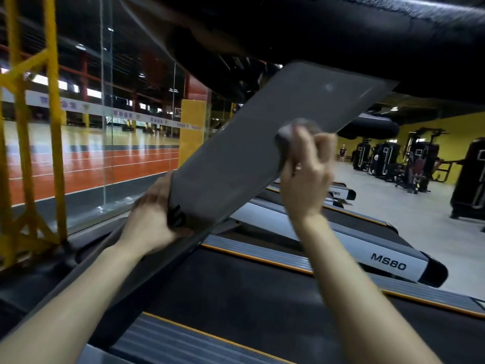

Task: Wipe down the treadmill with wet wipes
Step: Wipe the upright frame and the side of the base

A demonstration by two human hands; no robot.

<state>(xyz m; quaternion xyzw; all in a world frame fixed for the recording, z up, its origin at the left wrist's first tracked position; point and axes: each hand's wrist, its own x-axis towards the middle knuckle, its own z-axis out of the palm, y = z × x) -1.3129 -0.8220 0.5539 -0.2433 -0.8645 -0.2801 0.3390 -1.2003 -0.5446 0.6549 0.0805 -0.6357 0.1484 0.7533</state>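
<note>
The treadmill's grey flat panel slants across the middle of the view, tilted up to the right. My left hand grips its lower left edge, fingers curled round the rim beside a black mark. My right hand holds a crumpled grey wet wipe and presses it against the panel's right edge. The wipe is blurred. The black running belt lies below my arms, with grey side rails edged in orange.
A glass wall and yellow metal frame stand at the left, with a sports court beyond. More treadmills marked MS80 line up to the right. Black weight machines stand far right. A black padded duct hangs overhead.
</note>
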